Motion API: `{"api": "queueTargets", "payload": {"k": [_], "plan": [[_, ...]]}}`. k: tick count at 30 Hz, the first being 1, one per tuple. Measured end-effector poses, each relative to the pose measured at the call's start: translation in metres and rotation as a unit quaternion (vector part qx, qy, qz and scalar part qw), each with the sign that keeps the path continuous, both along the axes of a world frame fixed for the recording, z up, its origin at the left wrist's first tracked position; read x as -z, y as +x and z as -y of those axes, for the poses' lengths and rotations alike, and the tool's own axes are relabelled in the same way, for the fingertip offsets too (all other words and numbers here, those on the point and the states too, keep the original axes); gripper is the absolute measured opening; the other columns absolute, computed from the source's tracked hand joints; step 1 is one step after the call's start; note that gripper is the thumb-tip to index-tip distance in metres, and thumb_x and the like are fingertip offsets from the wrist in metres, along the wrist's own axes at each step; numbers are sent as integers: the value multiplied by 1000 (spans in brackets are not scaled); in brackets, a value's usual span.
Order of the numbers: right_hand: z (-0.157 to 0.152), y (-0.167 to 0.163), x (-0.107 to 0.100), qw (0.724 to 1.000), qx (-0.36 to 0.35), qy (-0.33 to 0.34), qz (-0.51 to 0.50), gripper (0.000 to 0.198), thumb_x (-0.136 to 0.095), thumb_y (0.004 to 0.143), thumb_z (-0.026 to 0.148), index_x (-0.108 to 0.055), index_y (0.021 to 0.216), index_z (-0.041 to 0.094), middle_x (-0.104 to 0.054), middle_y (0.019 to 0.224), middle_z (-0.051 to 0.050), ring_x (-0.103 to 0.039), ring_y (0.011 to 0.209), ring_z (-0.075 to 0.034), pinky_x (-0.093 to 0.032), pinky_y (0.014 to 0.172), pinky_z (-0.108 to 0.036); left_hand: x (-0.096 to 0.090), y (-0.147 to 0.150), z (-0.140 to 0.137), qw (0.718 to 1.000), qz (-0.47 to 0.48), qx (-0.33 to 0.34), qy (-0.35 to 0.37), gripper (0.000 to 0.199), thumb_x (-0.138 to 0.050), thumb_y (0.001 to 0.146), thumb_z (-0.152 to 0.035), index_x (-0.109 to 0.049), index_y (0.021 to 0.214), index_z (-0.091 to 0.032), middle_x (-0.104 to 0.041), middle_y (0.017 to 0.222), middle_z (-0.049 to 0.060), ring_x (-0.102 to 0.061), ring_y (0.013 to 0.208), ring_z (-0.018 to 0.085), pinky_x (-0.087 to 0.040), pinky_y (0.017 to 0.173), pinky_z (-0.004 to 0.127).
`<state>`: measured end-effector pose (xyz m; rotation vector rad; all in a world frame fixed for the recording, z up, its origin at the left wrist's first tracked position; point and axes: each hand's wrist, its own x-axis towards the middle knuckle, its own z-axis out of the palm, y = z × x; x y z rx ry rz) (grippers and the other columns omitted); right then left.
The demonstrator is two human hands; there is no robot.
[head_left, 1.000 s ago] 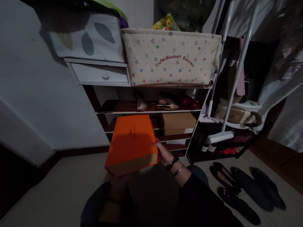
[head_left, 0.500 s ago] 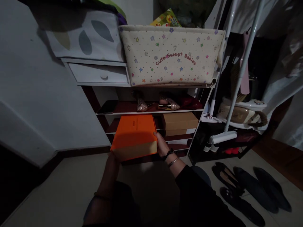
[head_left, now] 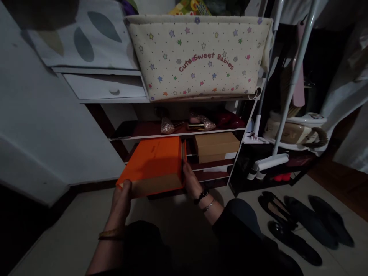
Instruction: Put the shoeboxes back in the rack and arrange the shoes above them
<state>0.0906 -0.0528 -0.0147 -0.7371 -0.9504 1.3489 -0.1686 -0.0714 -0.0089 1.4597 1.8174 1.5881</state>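
An orange box [head_left: 153, 159] with small dark print on its top and a tan front side is held level between my two hands, partly in front of the shoe rack's shelves. My left hand [head_left: 120, 203] grips its near left corner, thumb on the top edge and fingers underneath, out of sight. Against the right side of the box, near its front corner, rests my right hand [head_left: 191, 180]; its fingertips are partly hidden in shadow. To the right, a brown cardboard box [head_left: 217, 145] sits on a shelf.
Glittery heels [head_left: 168, 125] and red shoes [head_left: 230, 121] stand on the shelf above [head_left: 138, 130]. A star-print fabric basket [head_left: 201, 46] tops the rack beside a white drawer [head_left: 105, 86]. Mop poles [head_left: 296, 76] lean at right; black shoes [head_left: 293, 241] lie on the floor.
The orange box has shifted slightly left. My left hand has come further left into view with its thumb on the box's top edge. My right hand has slid slightly left and down.
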Motion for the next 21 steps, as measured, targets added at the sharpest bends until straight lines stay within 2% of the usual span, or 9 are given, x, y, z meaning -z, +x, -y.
{"api": "queueTargets", "payload": {"k": [2,4,5,7,9,12,16,21], "plan": [[-4,2,10,1000,-3,3,-29,79,-76,80,54,-56,151,24,-50,162,-7,-45,152,-28,-33,129,-48,-4,-1,-1,1000,4,18,0,72,-63,83,-50,-55,146,-15,-66,137,17,-64,128,37,-53,111,51],[-6,2,17,1000,-1,-3,-29,79,-77,75,40,-56,150,24,-56,157,-7,-49,149,-28,-36,127,-47,-9,1,-1,999,-2,33,29,93,-73,75,-47,-43,158,-19,-54,156,15,-55,141,36,-45,120,50],[-7,1,20,1000,0,-6,-28,77,-75,74,36,-57,149,24,-59,154,-7,-51,147,-28,-37,126,-47,-12,2,-1,998,-8,36,44,92,-75,74,-47,-45,157,-19,-54,158,14,-53,143,36,-43,122,50],[-9,0,24,999,-3,-15,-34,72,-70,75,33,-59,146,23,-62,151,-7,-54,144,-28,-39,125,-47,-16,7,-1,998,-13,27,59,76,-74,76,-50,-60,144,-19,-60,152,13,-56,141,35,-42,123,50],[-12,-1,25,999,-5,-31,-43,68,-69,76,33,-61,143,23,-64,148,-6,-57,141,-27,-40,124,-47,-19,12,-2,999,-7,14,49,64,-73,76,-50,-68,132,-19,-66,143,12,-60,136,35,-45,120,50],[-15,0,23,998,-3,-42,-48,59,-72,78,36,-64,136,25,-68,144,-5,-58,139,-25,-41,123,-46,-22,17,-2,999,7,1,45,59,-73,74,-47,-70,126,-20,-69,139,11,-62,132,34,-48,118,49],[-14,6,10,998,-17,-32,-59,41,-74,84,46,-70,118,22,-75,130,-6,-61,135,-25,-44,121,-44,-26,24,-2,998,9,6,55,54,-73,76,-46,-71,125,-21,-70,137,10,-62,133,34,-46,119,50],[-8,18,-14,980,-83,-90,-154,32,-67,93,39,-68,120,22,-76,125,-7,-66,129,-25,-53,112,-46,-25,27,-4,998,10,-18,60,54,-70,79,-47,-71,125,-20,-70,137,10,-63,132,32,-46,119,46]]}}
